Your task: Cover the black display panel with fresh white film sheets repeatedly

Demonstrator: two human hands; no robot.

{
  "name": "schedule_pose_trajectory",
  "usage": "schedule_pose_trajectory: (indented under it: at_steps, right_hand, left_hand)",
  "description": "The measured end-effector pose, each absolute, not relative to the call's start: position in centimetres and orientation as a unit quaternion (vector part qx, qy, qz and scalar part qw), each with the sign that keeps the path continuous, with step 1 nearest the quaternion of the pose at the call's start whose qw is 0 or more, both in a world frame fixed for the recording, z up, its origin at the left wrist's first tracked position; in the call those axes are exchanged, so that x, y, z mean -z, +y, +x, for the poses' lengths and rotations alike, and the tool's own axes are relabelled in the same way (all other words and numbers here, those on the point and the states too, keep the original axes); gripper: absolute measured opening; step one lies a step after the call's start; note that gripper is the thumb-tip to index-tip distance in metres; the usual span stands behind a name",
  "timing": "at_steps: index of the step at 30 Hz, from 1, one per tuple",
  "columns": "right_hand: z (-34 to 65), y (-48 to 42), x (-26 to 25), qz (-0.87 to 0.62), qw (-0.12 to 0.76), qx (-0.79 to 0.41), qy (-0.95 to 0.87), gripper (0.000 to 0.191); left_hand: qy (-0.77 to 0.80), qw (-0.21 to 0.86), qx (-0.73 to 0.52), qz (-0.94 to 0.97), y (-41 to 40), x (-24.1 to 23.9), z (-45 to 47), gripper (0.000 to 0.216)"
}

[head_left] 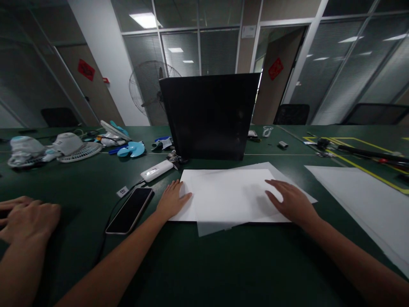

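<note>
Before me on the green table lies a bright white light pad (183,215) with a thin dark edge. Translucent sheets of tracing paper (209,229) rest askew on it, overhanging its front edge and its back right corner. My left hand (172,199) lies on the pad's left edge, fingers stretched out. At the right side my right hand (289,201) hovers over or touches the paper, thumb and fingers apart and nothing between them; contact is not certain.
A smartphone (131,211) and a white cabled device (157,171) lie left of the pad. Behind it stands a black panel (211,117). White paper sheets (361,192) lie at right. Another person's hands (30,217) rest at far left, near disassembled fan parts (78,149).
</note>
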State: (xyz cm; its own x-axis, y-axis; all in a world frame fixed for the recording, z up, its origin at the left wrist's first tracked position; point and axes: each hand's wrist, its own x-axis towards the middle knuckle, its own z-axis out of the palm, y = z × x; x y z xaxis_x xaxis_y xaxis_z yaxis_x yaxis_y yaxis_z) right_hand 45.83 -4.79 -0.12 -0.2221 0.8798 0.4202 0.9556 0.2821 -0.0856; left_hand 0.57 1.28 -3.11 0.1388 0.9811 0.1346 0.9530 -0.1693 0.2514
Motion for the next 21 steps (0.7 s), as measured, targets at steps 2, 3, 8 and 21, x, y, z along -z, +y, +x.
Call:
schedule_pose_trajectory:
  at_steps: [2,3,8,21]
  right_hand:
    - [49.2,-3.6,1.0,-0.627,0.168,0.105,-0.754,0.058]
    - [50.9,-3.1,1.5,-0.632,0.151,0.094,-0.755,0.059]
    - [55.4,-2.0,3.1,-0.655,0.120,0.051,-0.744,0.061]
    - [50.1,-3.5,1.1,-0.603,0.153,0.092,-0.778,0.047]
  left_hand:
    - [0.643,0.054,-0.133,0.753,1.3,3.1,0.6,0.073]
    - [0.642,0.054,-0.132,0.753,1.3,3.1,0.6,0.073]
    - [0.636,0.047,-0.132,0.759,1.4,3.2,0.6,0.071]
    - [0.630,0.046,-0.122,0.765,1.3,3.0,0.4,0.068]
